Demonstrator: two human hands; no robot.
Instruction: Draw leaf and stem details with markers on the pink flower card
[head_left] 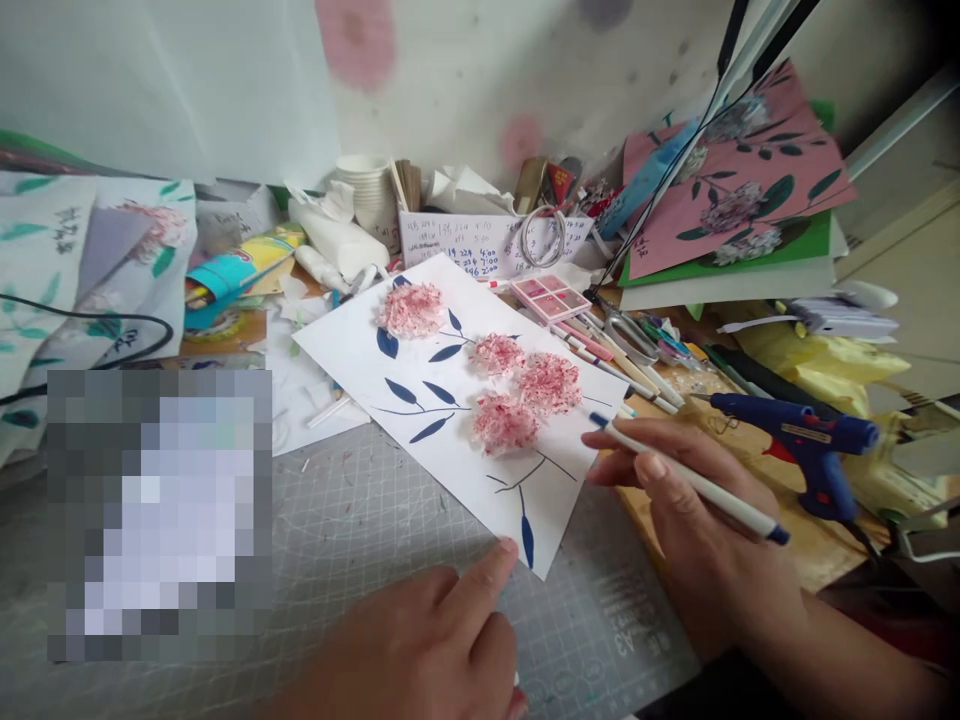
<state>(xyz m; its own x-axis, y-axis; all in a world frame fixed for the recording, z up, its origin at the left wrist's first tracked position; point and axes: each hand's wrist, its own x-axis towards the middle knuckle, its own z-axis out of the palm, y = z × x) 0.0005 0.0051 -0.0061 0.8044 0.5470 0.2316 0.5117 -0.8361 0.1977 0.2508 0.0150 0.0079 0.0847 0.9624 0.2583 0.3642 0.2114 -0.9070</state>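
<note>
The right hand (697,520), in the lower right of the frame, is closed around a white pen (686,478) with a blue tip, held between thumb and fingers; the blue tip lies just at the right edge of the white sheet (450,440). The left hand (427,650), at the bottom centre, holds nothing: its fingers are loosely curled and the forefinger stretches out so that its tip presses the lower corner of the sheet.

The sheet lies slantwise in the middle of the frame, partly on a grey cutting mat (360,540) that covers the near part of the bench. On it are four fluffy pink paper flowers (504,422), one near its upper end and three clustered near the middle, with dark blue painted stems and leaves (442,352) between and below them.

To the right of the pen a blue glue gun (806,440) rests on a brown board. Above the sheet, towards the centre right, lie a pink paint palette (550,296), several pens and a pair of scissors (630,335). A stack of paper cups (373,190) stands at the upper centre, and a pink card painted with flowers (739,185) leans in the upper right. A blurred patch covers the lower left
</note>
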